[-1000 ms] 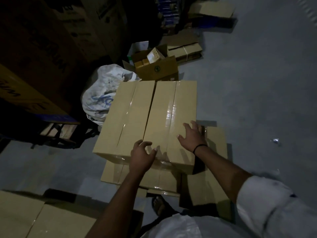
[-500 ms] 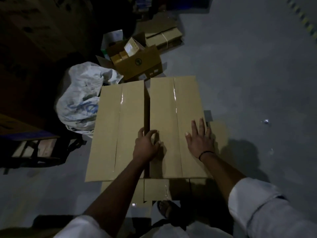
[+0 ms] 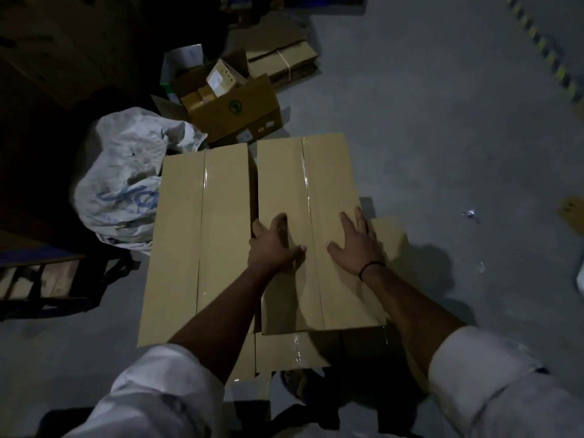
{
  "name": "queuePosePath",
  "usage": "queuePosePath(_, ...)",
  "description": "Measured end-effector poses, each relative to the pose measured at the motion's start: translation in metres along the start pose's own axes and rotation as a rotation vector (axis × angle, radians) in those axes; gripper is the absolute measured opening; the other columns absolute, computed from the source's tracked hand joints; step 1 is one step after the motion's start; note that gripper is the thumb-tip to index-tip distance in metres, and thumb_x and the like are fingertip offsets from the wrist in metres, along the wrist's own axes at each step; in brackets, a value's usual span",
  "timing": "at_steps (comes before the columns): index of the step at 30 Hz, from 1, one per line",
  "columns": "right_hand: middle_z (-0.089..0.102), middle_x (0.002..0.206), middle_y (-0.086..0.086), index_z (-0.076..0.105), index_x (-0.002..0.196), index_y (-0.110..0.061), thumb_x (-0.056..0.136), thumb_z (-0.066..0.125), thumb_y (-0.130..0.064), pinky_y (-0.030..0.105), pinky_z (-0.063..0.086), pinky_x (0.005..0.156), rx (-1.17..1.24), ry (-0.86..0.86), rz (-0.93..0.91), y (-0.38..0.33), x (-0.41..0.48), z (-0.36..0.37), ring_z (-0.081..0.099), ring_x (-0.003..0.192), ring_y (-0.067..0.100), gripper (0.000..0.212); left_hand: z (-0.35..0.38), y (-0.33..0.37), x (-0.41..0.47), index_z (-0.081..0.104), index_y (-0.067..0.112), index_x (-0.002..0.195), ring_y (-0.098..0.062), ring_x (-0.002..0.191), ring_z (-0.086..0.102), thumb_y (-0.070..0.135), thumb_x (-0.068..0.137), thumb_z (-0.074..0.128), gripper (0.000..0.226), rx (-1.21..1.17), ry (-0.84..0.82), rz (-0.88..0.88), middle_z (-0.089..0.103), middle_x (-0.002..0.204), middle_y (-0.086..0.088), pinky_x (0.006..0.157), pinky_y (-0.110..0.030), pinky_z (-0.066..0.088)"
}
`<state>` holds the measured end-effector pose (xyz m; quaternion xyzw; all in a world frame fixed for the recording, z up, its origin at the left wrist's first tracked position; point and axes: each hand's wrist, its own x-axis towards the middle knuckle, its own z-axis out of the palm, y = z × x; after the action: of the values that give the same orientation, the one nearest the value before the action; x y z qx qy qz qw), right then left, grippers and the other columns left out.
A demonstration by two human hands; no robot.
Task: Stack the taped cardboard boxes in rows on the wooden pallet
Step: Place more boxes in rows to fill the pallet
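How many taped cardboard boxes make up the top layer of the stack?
2. The left box lies beside the right box, which has the left hand and right hand on top. The boxes underneath are partly hidden, so not counted.
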<state>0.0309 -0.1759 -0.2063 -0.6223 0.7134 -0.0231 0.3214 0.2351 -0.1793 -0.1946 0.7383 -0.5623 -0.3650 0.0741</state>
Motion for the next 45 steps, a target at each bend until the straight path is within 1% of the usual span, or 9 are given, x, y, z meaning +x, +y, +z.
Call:
queuePosePath(4, -0.01, 0.169, -0.008, 0.011, 0.161, -0.036, 0.087, 0.054, -0.073, 0.056, 0.026, 0.117, 0.021, 0.004, 0.005, 0.01, -0.021, -0.009, 0.012, 0.152, 0.04, 0.093, 0.002, 0.017, -0.03, 0.024, 0.048, 0.154, -0.051, 0.145, 0.024, 0.069, 0.074, 0.077, 0.098, 0.07, 0.063, 0.026, 0.002, 0.168, -0.01, 0.112, -0.061, 0.035)
queuePosePath(6, -0.004, 0.169, -0.009, 0.014, 0.16, -0.036, 0.082, 0.047, -0.084, 0.056, 0.025, 0.117, 0.019, 0.052, -0.001, 0.012, -0.038, -0.015, 0.012, 0.152, 0.038, 0.098, 0.003, 0.029, -0.048, 0.025, 0.049, 0.153, -0.052, 0.145, 0.021, 0.075, 0.073, 0.07, 0.095, 0.096, 0.111, 0.045, 0.001, 0.169, -0.01, 0.115, -0.062, 0.029)
queuePosePath(10, 0.005, 0.17, -0.006, 0.018, 0.159, -0.036, 0.075, 0.031, -0.096, 0.057, 0.026, 0.119, -0.006, 0.155, 0.001, 0.019, -0.076, -0.036, 0.015, 0.152, 0.036, 0.104, -0.001, 0.058, -0.087, 0.03, 0.05, 0.151, -0.052, 0.145, 0.021, 0.081, 0.072, 0.063, 0.091, 0.12, 0.163, 0.045, 0.006, 0.169, -0.011, 0.115, -0.064, 0.029)
queuePosePath(17, 0.002, 0.169, -0.006, 0.018, 0.159, -0.036, 0.069, 0.025, -0.101, 0.057, 0.024, 0.12, -0.005, 0.234, -0.117, 0.045, -0.131, -0.098, 0.018, 0.151, 0.037, 0.111, -0.004, 0.11, -0.163, 0.029, 0.053, 0.15, -0.052, 0.145, 0.022, 0.086, 0.07, 0.061, 0.092, 0.123, 0.272, 0.078, 0.007, 0.168, -0.011, 0.114, -0.064, 0.03)
queuePosePath(21, 0.004, 0.17, -0.002, 0.019, 0.159, -0.034, 0.078, 0.032, -0.094, 0.054, 0.029, 0.115, -0.057, 0.33, -0.236, 0.055, -0.164, -0.134, 0.023, 0.147, 0.041, 0.102, -0.007, 0.141, -0.212, 0.03, 0.053, 0.15, -0.049, 0.145, 0.023, 0.08, 0.074, 0.065, 0.089, 0.089, 0.396, 0.093, 0.008, 0.168, -0.009, 0.113, -0.06, 0.032)
queuePosePath(26, 0.005, 0.169, -0.001, 0.02, 0.159, -0.033, 0.082, 0.035, -0.089, 0.05, 0.035, 0.111, -0.08, 0.41, -0.373, 0.058, -0.207, -0.162, 0.028, 0.143, 0.038, 0.096, -0.006, 0.159, -0.276, 0.032, 0.053, 0.15, -0.043, 0.145, 0.026, 0.08, 0.074, 0.066, 0.087, 0.058, 0.584, 0.086, 0.008, 0.168, -0.009, 0.112, -0.054, 0.033)
queuePosePath(34, 0.007, 0.169, 0.0, 0.021, 0.159, -0.032, 0.082, 0.032, -0.089, 0.048, 0.036, 0.109, -0.065, 0.393, -0.578, 0.038, -0.283, -0.149, 0.03, 0.142, 0.037, 0.097, -0.009, 0.131, -0.382, 0.029, 0.049, 0.153, -0.045, 0.144, 0.024, 0.085, 0.073, 0.055, 0.092, 0.122, 0.742, -0.049, 0.005, 0.168, -0.01, 0.115, -0.057, 0.031)
queuePosePath(39, 0.009, 0.168, 0.0, 0.021, 0.158, -0.032, 0.082, 0.03, -0.09, 0.049, 0.038, 0.109, -0.076, 0.353, -0.715, 0.016, -0.344, -0.12, 0.031, 0.141, 0.036, 0.096, -0.003, 0.088, -0.458, 0.023, 0.051, 0.155, -0.043, 0.147, 0.021, 0.087, 0.075, 0.049, 0.091, 0.165, 0.827, -0.114, -0.002, 0.169, 0.008, 0.114, -0.059, 0.029)
queuePosePath(45, 0.01, 0.168, 0.001, 0.023, 0.157, -0.033, 0.084, 0.035, -0.085, 0.049, 0.038, 0.108, -0.117, 0.292, -0.902, -0.003, -0.453, -0.061, 0.033, 0.141, 0.036, 0.091, 0.028, 0.016, -0.58, 0.022, 0.052, 0.156, -0.039, 0.147, 0.022, 0.088, 0.078, 0.052, 0.091, 0.089, 0.929, -0.282, -0.001, 0.169, 0.013, 0.113, -0.056, 0.032)
